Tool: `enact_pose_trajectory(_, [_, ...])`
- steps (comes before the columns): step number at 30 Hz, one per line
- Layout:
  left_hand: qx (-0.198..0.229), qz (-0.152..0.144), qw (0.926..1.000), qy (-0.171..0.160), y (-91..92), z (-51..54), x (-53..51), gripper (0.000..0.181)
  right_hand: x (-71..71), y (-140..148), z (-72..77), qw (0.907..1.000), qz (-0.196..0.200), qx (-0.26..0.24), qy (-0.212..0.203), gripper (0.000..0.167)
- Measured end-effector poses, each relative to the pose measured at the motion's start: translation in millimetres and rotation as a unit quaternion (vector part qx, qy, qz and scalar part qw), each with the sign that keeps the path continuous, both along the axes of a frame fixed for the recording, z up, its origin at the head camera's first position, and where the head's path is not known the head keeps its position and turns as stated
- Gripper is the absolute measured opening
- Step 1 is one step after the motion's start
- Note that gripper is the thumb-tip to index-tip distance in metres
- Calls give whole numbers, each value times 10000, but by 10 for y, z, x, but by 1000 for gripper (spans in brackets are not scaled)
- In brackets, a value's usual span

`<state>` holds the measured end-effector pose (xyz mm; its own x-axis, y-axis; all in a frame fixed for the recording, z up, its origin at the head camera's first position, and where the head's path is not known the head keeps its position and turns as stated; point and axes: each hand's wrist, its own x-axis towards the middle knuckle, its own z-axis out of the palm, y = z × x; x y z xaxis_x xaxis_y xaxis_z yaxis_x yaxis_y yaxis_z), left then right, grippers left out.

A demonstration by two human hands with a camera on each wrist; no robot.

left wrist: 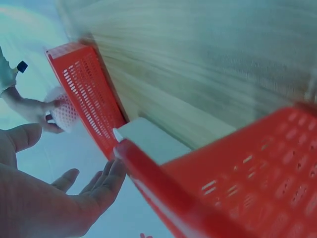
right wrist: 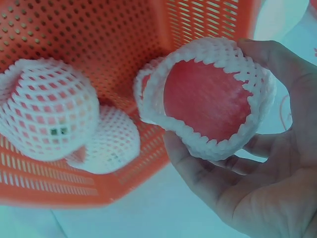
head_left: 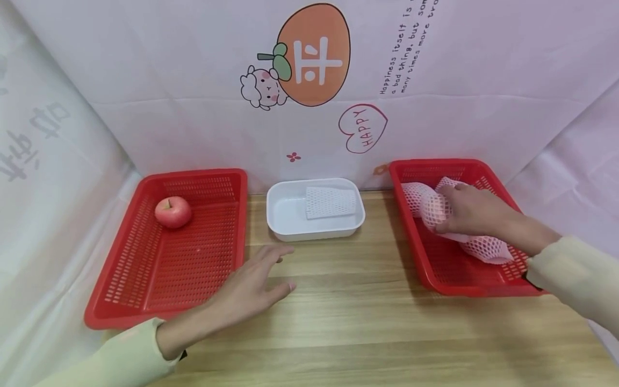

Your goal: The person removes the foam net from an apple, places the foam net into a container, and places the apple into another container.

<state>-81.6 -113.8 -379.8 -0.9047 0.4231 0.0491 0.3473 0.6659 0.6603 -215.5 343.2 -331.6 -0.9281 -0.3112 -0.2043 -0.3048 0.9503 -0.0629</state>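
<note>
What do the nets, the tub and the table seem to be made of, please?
Nets: probably matte plastic foam, given their thick, puffy mesh. Tub: likely plastic, smooth and slightly glossy, with a rounded rim. Table: wood or wood-look laminate, faintly shiny; the grain leaves it open.

The wood-grained counter [head_left: 348,301] is backed along its far edge by a white printed cloth [head_left: 193,107]. On it, an orange fruit print [head_left: 314,55] bearing a white character is shown, touched by a small lamb figure [head_left: 263,88]. To the right, dark lettering [head_left: 406,48] is printed, with a red heart outline [head_left: 364,129] marked "HAPPY" lower down. A red flower print [head_left: 293,157] is placed near the far edge. Beyond the left edge, grey characters [head_left: 24,146] are seen on pale cloth.
</note>
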Motion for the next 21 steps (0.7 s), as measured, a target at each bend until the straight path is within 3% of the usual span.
enact_pose_trajectory(21, [856,-74,9942,-649,104,-123,156,55,121,-259,371,9982,335,-104,493,92])
